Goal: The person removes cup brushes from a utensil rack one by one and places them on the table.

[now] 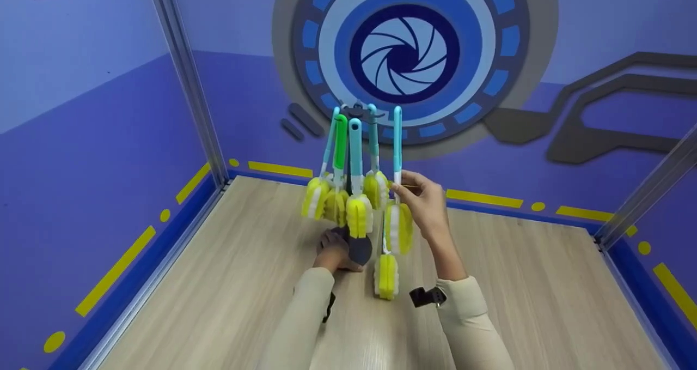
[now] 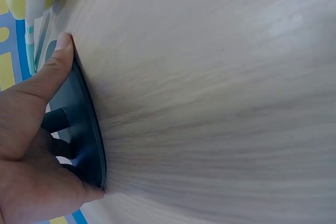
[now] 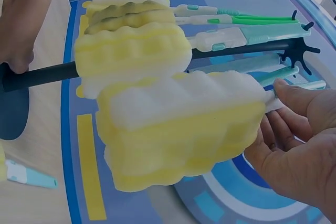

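Note:
A dark stand with a round base (image 1: 360, 250) and a hooked top (image 1: 357, 111) carries several sponge bottle brushes with teal or green handles. My left hand (image 1: 333, 250) grips the base, thumb on its rim in the left wrist view and fingers across to the opposite edge. At the stand's right side, my right hand (image 1: 426, 202) pinches a teal-handled bottle brush (image 3: 181, 135) at the neck, just above its yellow and white sponge. The handle top of this brush is up near the hooks, sponge hanging down.
Another sponge brush (image 1: 386, 276) lies on the wooden table (image 1: 523, 304), right of the base, its teal handle (image 3: 39, 178) visible in the right wrist view. Blue-purple panels (image 1: 98, 114) with metal corner posts (image 1: 188, 76) enclose the table at the back and sides.

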`<move>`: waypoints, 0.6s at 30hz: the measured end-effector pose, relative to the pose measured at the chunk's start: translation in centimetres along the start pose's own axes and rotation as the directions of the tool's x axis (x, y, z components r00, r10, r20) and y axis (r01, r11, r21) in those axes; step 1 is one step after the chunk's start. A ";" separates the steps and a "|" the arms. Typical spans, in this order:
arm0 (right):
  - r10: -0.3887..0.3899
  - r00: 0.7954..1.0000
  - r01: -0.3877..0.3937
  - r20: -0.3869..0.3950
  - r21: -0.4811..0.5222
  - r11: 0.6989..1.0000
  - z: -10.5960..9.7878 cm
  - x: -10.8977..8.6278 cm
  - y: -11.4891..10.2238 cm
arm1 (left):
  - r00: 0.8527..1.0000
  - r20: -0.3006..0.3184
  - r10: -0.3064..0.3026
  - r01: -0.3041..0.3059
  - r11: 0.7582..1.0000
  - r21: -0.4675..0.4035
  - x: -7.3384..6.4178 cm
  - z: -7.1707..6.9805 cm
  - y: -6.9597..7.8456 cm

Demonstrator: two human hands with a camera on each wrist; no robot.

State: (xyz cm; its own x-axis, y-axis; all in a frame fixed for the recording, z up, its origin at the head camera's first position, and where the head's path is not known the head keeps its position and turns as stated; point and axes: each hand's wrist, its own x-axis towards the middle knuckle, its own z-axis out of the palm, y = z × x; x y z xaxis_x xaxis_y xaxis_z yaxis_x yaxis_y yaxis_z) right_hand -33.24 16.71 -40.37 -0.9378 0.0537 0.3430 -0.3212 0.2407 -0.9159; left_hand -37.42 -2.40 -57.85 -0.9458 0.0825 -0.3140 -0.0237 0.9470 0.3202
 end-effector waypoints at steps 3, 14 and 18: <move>0.009 1.000 -0.009 -0.008 -0.005 1.000 -0.3 -0.2 0.2 | 1.000 -0.009 -0.005 0.004 1.000 -0.028 0.5 0.5 -0.1; 0.055 0.997 -0.058 -0.046 -0.056 0.997 -1.0 -1.0 1.8 | 0.999 -0.033 -0.009 0.007 0.998 -0.061 0.2 0.3 0.0; 0.069 0.996 -0.073 -0.065 -0.061 0.995 -1.3 -1.4 2.5 | 0.998 -0.055 -0.010 0.007 0.998 -0.066 -0.1 0.3 0.0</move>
State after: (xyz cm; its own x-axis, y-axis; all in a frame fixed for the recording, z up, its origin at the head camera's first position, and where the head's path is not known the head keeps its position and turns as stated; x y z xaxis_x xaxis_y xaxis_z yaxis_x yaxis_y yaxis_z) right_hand -32.61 18.48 -42.91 -0.9472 0.1329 0.2918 -0.2432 0.2953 -0.9239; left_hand -37.27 -2.29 -58.04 -0.9620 0.0555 -0.2674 -0.0511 0.9252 0.3761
